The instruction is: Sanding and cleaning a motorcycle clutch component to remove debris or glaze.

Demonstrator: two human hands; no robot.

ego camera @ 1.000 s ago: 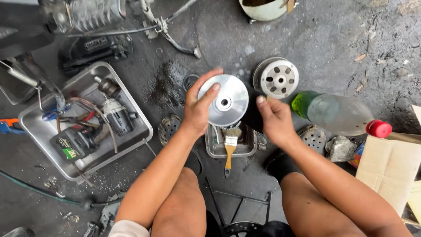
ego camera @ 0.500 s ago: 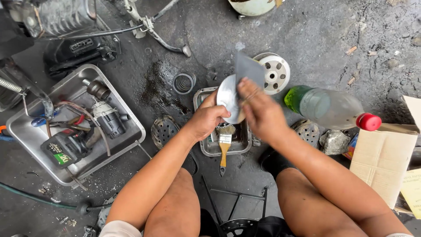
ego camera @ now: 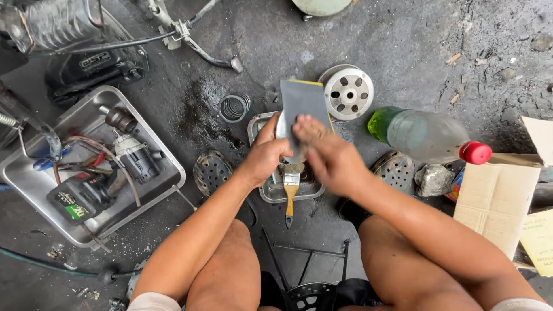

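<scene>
Held part: a round silver metal disc (ego camera: pixel 281 129), seen nearly edge-on and mostly hidden, at scene centre above a small metal tray (ego camera: pixel 266 193).
Abrasive sheet: a grey rectangular sheet of sandpaper (ego camera: pixel 302 101) with a yellow edge, laid against the disc's face and rising beyond it.
Left hand (ego camera: pixel 266 154): closed around the disc's left rim, steadying it.
Right hand (ego camera: pixel 329 156): fingers pressed together flat on the lower part of the sheet; blurred, so the exact grip cannot be told.
Progress: sheet and disc are in contact, so rubbing appears to be under way; how much of the face has been worked cannot be judged, since it is covered.
Tray contents: a paintbrush (ego camera: pixel 290 187) with a wooden handle lies across the tray, pointing near.
Floor, far: a perforated drum-shaped metal part (ego camera: pixel 348 93) just right of the sheet; a coiled ring (ego camera: pixel 233 107) to its left.
Floor, right: a plastic bottle (ego camera: pixel 423 136) with red cap, lying down; a cardboard box (ego camera: pixel 496 193).
Floor, left: a large steel tray (ego camera: pixel 164 154) holding a cordless power tool (ego camera: pixel 135 156).
</scene>
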